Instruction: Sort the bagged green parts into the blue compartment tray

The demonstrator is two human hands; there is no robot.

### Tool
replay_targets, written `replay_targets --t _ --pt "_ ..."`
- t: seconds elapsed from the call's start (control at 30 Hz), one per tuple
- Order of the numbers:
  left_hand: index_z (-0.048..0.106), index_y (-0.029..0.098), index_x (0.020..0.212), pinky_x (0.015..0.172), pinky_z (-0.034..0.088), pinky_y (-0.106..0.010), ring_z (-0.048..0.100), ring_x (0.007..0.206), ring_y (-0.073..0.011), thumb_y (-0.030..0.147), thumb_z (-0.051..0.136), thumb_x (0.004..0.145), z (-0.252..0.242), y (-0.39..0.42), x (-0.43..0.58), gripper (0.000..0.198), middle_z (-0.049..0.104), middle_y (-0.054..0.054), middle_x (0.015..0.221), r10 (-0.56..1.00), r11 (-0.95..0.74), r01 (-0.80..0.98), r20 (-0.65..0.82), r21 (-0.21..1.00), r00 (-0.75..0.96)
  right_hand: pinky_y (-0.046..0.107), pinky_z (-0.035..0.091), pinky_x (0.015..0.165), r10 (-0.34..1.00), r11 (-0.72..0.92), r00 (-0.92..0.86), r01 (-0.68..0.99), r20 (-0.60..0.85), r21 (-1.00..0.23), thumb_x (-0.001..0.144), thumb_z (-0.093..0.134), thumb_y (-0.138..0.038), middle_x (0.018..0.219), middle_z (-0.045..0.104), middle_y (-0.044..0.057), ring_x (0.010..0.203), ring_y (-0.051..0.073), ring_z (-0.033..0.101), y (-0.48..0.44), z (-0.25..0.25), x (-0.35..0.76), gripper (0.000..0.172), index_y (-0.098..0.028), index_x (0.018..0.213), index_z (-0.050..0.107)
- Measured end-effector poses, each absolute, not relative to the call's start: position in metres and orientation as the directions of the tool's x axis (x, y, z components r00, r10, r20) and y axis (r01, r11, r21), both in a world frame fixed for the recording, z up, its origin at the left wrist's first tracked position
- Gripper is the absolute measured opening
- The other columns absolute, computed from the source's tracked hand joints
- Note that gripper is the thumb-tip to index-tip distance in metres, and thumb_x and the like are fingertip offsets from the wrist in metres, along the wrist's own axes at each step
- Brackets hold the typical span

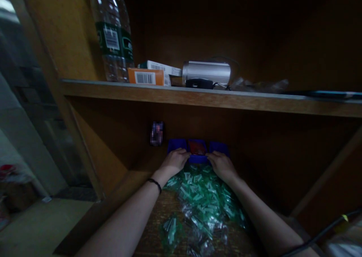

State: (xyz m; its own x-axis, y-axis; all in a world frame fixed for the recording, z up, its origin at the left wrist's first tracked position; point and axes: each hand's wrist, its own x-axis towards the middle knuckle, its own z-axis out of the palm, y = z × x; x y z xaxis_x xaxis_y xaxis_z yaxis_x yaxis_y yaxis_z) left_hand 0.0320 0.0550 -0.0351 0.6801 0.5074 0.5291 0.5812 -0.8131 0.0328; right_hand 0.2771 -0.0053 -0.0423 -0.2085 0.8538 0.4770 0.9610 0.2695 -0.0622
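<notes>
Three small blue bins stand side by side at the back of the lower shelf. My left hand has its fingers curled over the front of the left blue bin, its fingertips at the edge of the middle one. Likewise, my right hand closes over the front of the right blue bin. Between them, the middle blue bin contains something reddish in clear film. A heap of small green-and-clear plastic packets spreads below and between my wrists. My fingertips are partly hard to make out.
Above runs a shelf edge holding a plastic bottle, an orange box and a silver cylinder. One packet cluster lies apart at the front. A black cable crosses near my right forearm.
</notes>
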Motion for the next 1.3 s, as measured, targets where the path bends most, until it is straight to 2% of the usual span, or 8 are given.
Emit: replay_targets --t 0.3,0.37,0.53,0.7,0.93,1.13,1.3 --pt "0.072 0.021 0.109 0.075 0.051 -0.029 0.062 0.089 -0.0204 0.020 0.048 0.097 -0.036 0.055 0.042 0.027 0.069 -0.006 0.091 0.613 -0.719 0.692 0.522 0.058 0.593 0.033 0.048 0.080 0.856 0.227 -0.195 0.974 0.479 -0.010 0.100 0.041 -0.025 0.103 0.071 0.010 0.090 0.024 0.067 -0.006 -0.042 0.273 0.036 -0.025 0.125 0.067" --pt "0.072 0.020 0.110 0.076 0.051 -0.029 0.062 0.089 -0.0202 0.020 0.047 0.097 -0.035 0.056 0.039 0.027 0.068 -0.006 0.090 0.597 -0.740 0.670 0.525 0.068 0.607 0.033 0.048 0.081 0.853 0.256 -0.205 0.966 0.479 -0.043 0.100 0.041 -0.025 0.102 0.070 0.010 0.091 0.024 0.066 -0.006 -0.042 0.276 0.036 -0.024 0.124 0.067" --pt "0.071 0.021 0.113 0.081 0.050 -0.026 0.063 0.093 -0.0173 0.021 0.047 0.099 -0.034 0.060 0.027 0.028 0.069 -0.005 0.098 0.446 -0.881 0.458 0.525 0.118 0.725 0.030 0.048 0.088 0.810 0.461 -0.310 0.862 0.498 -0.212 0.101 0.044 -0.028 0.103 0.069 0.005 0.096 0.019 0.065 -0.005 -0.044 0.291 0.031 -0.026 0.119 0.070" --pt "0.071 0.020 0.114 0.080 0.051 -0.027 0.062 0.091 -0.0174 0.023 0.046 0.100 -0.033 0.061 0.025 0.029 0.069 -0.005 0.095 0.443 -0.884 0.451 0.538 0.127 0.717 0.030 0.049 0.089 0.800 0.480 -0.295 0.837 0.522 -0.263 0.101 0.045 -0.029 0.104 0.069 0.006 0.097 0.019 0.064 -0.005 -0.047 0.293 0.031 -0.024 0.118 0.071" --pt "0.069 0.023 0.117 0.082 0.050 -0.028 0.062 0.093 -0.0174 0.024 0.045 0.101 -0.035 0.059 0.027 0.030 0.069 -0.004 0.097 0.465 -0.871 0.474 0.525 0.127 0.713 0.029 0.049 0.089 0.819 0.436 -0.266 0.865 0.508 -0.250 0.101 0.045 -0.027 0.104 0.071 0.006 0.097 0.020 0.065 -0.006 -0.045 0.288 0.031 -0.023 0.118 0.071" --pt "0.071 0.020 0.111 0.079 0.049 -0.028 0.061 0.090 -0.0187 0.022 0.045 0.099 -0.031 0.054 0.034 0.028 0.067 -0.005 0.092 0.551 -0.805 0.584 0.497 0.106 0.670 0.029 0.048 0.092 0.854 0.349 -0.237 0.921 0.464 -0.171 0.101 0.043 -0.026 0.108 0.071 0.007 0.102 0.021 0.065 -0.007 -0.042 0.283 0.033 -0.023 0.120 0.070" --pt "0.071 0.019 0.107 0.076 0.049 -0.030 0.061 0.088 -0.0202 0.019 0.043 0.099 -0.030 0.052 0.040 0.029 0.066 -0.006 0.089 0.580 -0.762 0.646 0.482 0.036 0.657 0.027 0.048 0.080 0.887 0.257 -0.186 0.959 0.423 -0.119 0.101 0.041 -0.027 0.106 0.071 0.006 0.094 0.020 0.068 -0.008 -0.038 0.275 0.035 -0.027 0.121 0.069"
